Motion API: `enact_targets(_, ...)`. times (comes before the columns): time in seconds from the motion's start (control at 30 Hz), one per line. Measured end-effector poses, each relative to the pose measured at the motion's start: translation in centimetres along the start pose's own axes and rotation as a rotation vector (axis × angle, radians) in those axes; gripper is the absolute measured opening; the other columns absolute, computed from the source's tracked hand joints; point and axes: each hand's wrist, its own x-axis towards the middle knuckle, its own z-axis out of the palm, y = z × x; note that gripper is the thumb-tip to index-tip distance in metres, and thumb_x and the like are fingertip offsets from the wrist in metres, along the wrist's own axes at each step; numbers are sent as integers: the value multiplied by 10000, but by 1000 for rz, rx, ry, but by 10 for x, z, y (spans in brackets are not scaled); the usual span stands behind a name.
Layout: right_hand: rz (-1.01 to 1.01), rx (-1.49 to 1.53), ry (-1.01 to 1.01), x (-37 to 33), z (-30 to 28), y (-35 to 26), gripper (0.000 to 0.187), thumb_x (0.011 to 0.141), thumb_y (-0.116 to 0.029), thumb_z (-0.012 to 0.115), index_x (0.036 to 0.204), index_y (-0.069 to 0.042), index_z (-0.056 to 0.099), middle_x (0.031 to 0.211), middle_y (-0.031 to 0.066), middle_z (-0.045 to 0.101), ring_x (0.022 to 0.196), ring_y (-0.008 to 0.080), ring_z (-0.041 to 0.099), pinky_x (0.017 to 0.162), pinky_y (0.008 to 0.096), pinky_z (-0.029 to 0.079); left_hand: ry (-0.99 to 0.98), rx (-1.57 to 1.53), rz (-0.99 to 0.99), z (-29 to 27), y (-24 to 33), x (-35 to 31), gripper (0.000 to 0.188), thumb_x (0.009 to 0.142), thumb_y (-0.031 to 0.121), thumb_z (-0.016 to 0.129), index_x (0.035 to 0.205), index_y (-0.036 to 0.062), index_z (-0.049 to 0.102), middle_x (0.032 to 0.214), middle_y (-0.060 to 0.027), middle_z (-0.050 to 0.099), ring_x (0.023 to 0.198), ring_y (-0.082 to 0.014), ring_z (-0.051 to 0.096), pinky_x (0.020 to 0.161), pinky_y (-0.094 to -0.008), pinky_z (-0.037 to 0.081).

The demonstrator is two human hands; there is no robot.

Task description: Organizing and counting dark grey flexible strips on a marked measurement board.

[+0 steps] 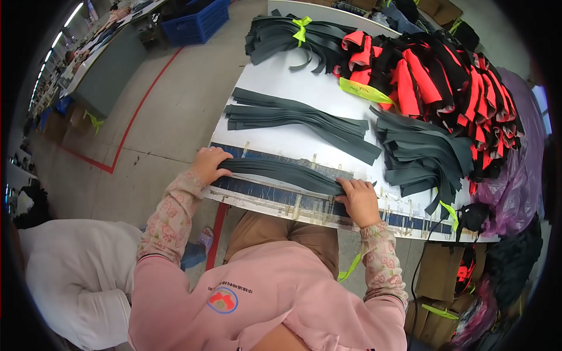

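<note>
A bundle of dark grey-green fabric strips [281, 173] lies lengthwise along the near edge of the white table [257, 76]. My left hand [210, 165] is closed around its left end, thumb toward me. At the right end, my right hand [358, 199] grips the strips between thumb and fingers. Just beyond lies a looser group of similar strips [298, 117], fanned apart at the right. More strips [421, 149] are heaped to the right of my right hand. Under the held bundle runs a dark band with worn tape [257, 193].
At the far side sits a strip bundle tied with a yellow-green ribbon [301, 30]. Black and neon-coral fabric pieces [415, 76] pile up at the back right, beside purple plastic [515, 134]. A blue crate [196, 23] stands on the floor. Another person in white [82, 275] is at my left.
</note>
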Motion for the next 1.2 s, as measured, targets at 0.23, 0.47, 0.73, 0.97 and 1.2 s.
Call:
enact_targets(0.23, 99, -56, -12, -10, 18, -1, 594, 744, -331, 762, 1273, -150, 561, 1076, 71, 602, 1091, 277, 563, 1081, 594, 291, -33, 29, -122, 5, 1, -11, 465, 669, 320, 817, 1086, 165, 685, 1053, -70, 604, 1069, -302, 537, 936, -414, 388)
enact_targets(0.47, 313, 27, 171, -19, 14, 11, 791, 649, -438, 817, 1323, -147, 523, 1297, 127, 518, 1310, 362, 405, 1114, 624, 200, 106, -137, -305, 15, -7, -18, 674, 617, 175, 880, 1234, 182, 610, 1336, -145, 449, 1266, -351, 402, 1080, -450, 348)
enact_targets(0.73, 199, 189, 180, -24, 22, 22, 667, 660, -398, 818, 1220, -117, 589, 1075, 95, 582, 1106, 317, 504, 1049, 540, 314, -11, -289, -100, 19, -11, -9, 562, 639, 112, 837, 1169, 144, 652, 1276, -131, 499, 1177, -341, 474, 1028, -439, 383)
enact_targets(0.97, 296, 271, 282, -44, 18, 46, 563, 652, -205, 853, 1141, -63, 614, 1320, 173, 495, 1279, 352, 446, 1072, 463, 352, 248, -330, -228, 29, -13, -12, 517, 617, 52, 822, 1105, 125, 665, 1274, -118, 503, 1187, -325, 477, 1026, -420, 395)
enact_targets(1.2, 188, 768, 358, -41, 28, 36, 474, 807, -161, 733, 1237, -61, 559, 1298, 150, 490, 1184, 328, 510, 1018, 367, 413, 263, -492, -219, 25, 5, -2, 547, 597, 11, 822, 1105, 97, 638, 1245, -112, 507, 1176, -292, 503, 1020, -375, 413)
